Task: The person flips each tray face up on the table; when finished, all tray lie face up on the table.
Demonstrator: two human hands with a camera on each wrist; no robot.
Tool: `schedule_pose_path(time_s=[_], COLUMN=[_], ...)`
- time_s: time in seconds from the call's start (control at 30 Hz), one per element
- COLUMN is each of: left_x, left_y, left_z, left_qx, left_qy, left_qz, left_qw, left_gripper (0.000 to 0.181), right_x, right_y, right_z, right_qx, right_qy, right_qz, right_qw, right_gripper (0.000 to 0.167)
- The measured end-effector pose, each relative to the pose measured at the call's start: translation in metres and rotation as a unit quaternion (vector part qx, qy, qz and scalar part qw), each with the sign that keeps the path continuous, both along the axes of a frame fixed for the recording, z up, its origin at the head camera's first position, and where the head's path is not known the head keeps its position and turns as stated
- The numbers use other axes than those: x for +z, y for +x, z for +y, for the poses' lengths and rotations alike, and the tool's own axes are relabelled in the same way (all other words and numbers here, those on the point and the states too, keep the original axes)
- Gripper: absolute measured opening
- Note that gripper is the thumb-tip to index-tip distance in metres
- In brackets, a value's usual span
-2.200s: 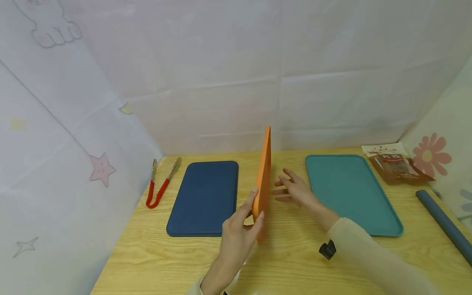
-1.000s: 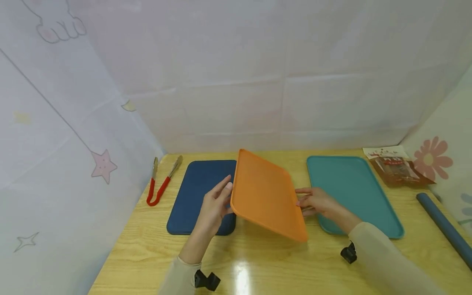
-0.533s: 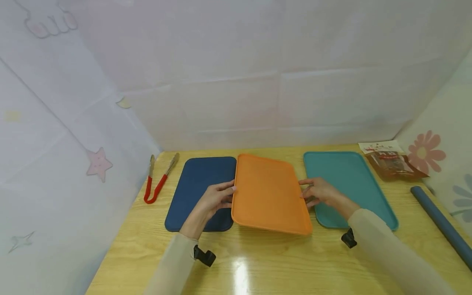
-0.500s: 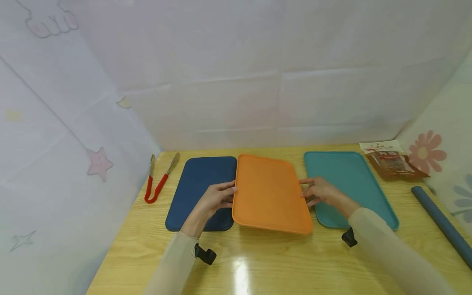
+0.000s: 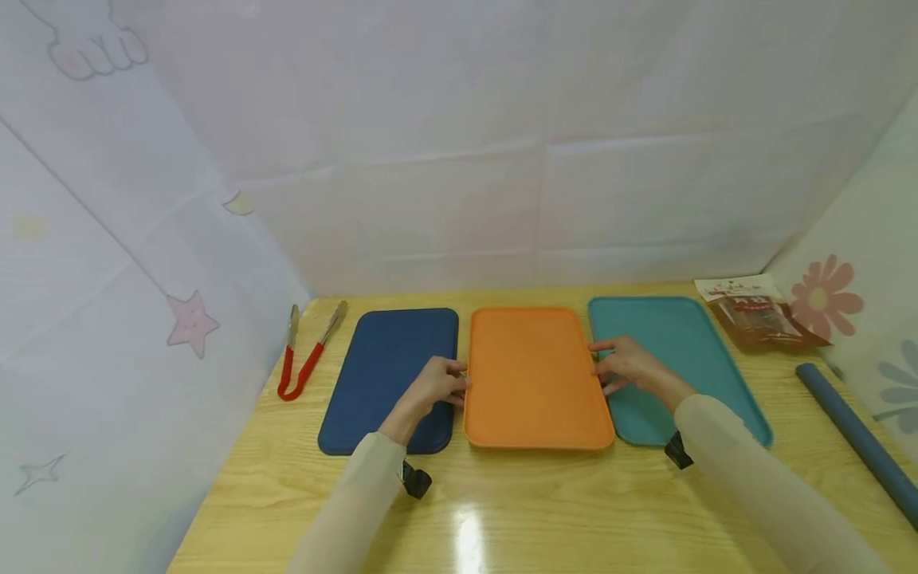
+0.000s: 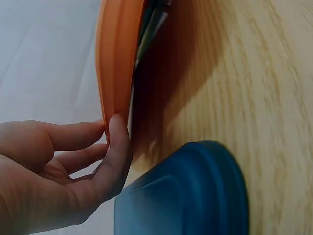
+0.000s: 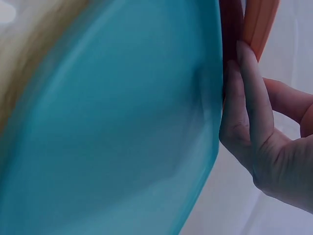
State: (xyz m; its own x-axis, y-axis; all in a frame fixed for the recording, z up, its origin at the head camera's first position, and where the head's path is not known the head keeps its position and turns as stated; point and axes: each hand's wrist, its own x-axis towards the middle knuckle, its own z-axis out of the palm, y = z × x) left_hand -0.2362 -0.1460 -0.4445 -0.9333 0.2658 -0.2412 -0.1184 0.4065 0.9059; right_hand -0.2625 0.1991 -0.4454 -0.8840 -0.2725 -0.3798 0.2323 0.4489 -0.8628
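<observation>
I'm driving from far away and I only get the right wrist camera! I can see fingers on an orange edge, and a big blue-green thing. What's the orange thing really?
Observer: The head view shows the whole of it: a rectangular orange tray.
Operator: Ooh! Is anything holding it on its other side too?
Observer: Yes, the left hand pinches the opposite edge.
Operator: And what's way over past there? Any grabby tools?
Observer: Yes, tongs with red handles, at the far left, beyond a dark blue tray.
</observation>
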Motion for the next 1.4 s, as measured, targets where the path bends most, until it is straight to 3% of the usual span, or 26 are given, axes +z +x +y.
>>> schedule_pose_path(time_s=[0.1, 0.4, 0.53, 0.67, 0.73, 0.93, 1.07, 1.13, 1.2, 1.33, 1.4], left_x=[-0.009, -0.015, -0.016, -0.017, -0.018, -0.022, -0.024, -0.024, -0.023, -0.016, -0.01], left_y=[-0.003, -0.004, -0.007, -0.011, -0.013, -0.012, -0.011, -0.012, -0.011, -0.006, -0.003], left_z=[0.003, 0.009, 0.014, 0.02, 0.023, 0.032, 0.036, 0.037, 0.039, 0.038, 0.03], left_qx=[0.005, -0.002, -0.004, -0.01, -0.005, 0.009, 0.02, 0.026, 0.03, 0.024, 0.028], left_qy=[-0.014, -0.014, -0.045, -0.121, -0.152, -0.202, -0.214, -0.218, -0.22, -0.233, -0.243], left_qz=[0.007, 0.025, 0.042, 0.074, 0.086, 0.103, 0.11, 0.112, 0.115, 0.135, 0.156], left_qw=[0.9999, 0.9996, 0.9981, 0.9898, 0.9846, 0.9739, 0.9703, 0.9691, 0.9683, 0.9629, 0.9571], left_gripper=[0.044, 0.045, 0.042, 0.021, 0.019, 0.039, 0.045, 0.047, 0.047, 0.038, 0.027], right_x=[-0.002, 0.001, 0.002, 0.002, 0.001, -0.003, -0.003, -0.002, -0.001, 0.005, 0.01], right_y=[0.001, 0.003, -0.004, -0.012, -0.014, -0.011, -0.007, -0.007, -0.007, -0.006, -0.003], right_z=[-0.002, -0.005, -0.007, -0.012, -0.015, -0.024, -0.029, -0.032, -0.037, -0.055, -0.067], right_qx=[-0.004, -0.017, -0.002, 0.017, 0.019, 0.041, 0.045, 0.054, 0.067, 0.072, 0.061], right_qy=[0.013, 0.054, 0.089, 0.132, 0.147, 0.193, 0.222, 0.244, 0.286, 0.392, 0.418], right_qz=[0.016, 0.036, 0.042, 0.061, 0.072, 0.093, 0.117, 0.142, 0.172, 0.237, 0.254], right_qw=[0.9998, 0.9977, 0.9951, 0.9893, 0.9864, 0.9759, 0.9669, 0.9578, 0.9403, 0.8858, 0.8698], right_gripper=[0.059, 0.058, 0.057, 0.051, 0.049, 0.053, 0.026, 0.019, 0.02, 0.021, 0.021])
